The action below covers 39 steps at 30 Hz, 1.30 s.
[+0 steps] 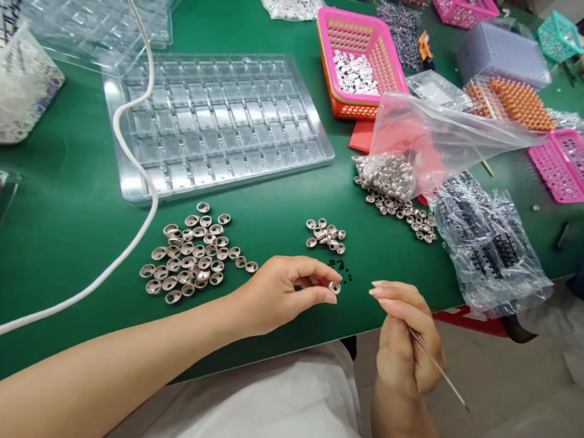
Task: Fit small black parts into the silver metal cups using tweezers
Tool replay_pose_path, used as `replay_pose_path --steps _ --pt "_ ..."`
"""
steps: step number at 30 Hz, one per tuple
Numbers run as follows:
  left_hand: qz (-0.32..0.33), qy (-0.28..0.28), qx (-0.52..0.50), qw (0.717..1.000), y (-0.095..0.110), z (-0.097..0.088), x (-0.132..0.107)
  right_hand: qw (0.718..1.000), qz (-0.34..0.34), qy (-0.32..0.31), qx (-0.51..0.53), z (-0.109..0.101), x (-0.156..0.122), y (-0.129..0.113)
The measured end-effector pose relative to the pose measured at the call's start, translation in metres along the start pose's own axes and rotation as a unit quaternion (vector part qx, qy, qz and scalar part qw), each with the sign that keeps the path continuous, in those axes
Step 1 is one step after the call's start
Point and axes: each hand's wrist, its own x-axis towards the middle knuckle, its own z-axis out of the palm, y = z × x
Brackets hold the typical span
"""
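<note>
My left hand (277,293) pinches a small round silver metal cup with a hole (334,287) between thumb and fingertips, just over the green table. Beside it lies a scatter of tiny black pieces (343,269). My right hand (407,331) is closed around a thin metal rod (440,367), whose end sticks out toward the lower right; its other end is hidden by the fingers. A small pile of silver cups (326,235) sits beyond the left hand. A larger group of similar cups (189,256) is spread to the left.
A clear compartment tray (220,120) lies behind, with a white cable (138,166) crossing its left side. At right are a plastic bag with silver parts (391,175), plastic-wrapped black parts (488,245) and a pink basket (327,50). The table's front edge (291,356) runs beneath my hands.
</note>
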Motion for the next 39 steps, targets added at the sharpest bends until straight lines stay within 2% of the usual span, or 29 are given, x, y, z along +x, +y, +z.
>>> replay_pose_path --steps 3,8,16,25,32,39 --pt "0.026 -0.009 0.012 1.000 0.001 -0.001 -0.001 0.999 0.026 0.019 0.005 0.001 -0.003 -0.001" --pt "0.051 -0.014 0.019 0.998 0.001 0.000 -0.002 0.996 -0.024 -0.082 -0.034 -0.002 -0.009 0.004" --pt "0.090 -0.019 0.069 0.993 0.001 0.002 -0.004 0.985 -0.093 -0.121 -0.080 -0.001 -0.009 0.014" --pt "0.149 -0.032 0.115 0.982 -0.004 0.003 -0.005 0.949 -0.207 -0.198 -0.135 -0.013 -0.006 0.023" --pt "0.167 -0.043 0.149 0.974 -0.005 0.003 -0.006 0.931 -0.233 -0.222 -0.172 -0.015 0.000 0.020" --pt "0.173 -0.052 0.152 0.972 -0.007 0.004 -0.007 0.932 -0.241 -0.225 -0.153 -0.016 0.001 0.020"
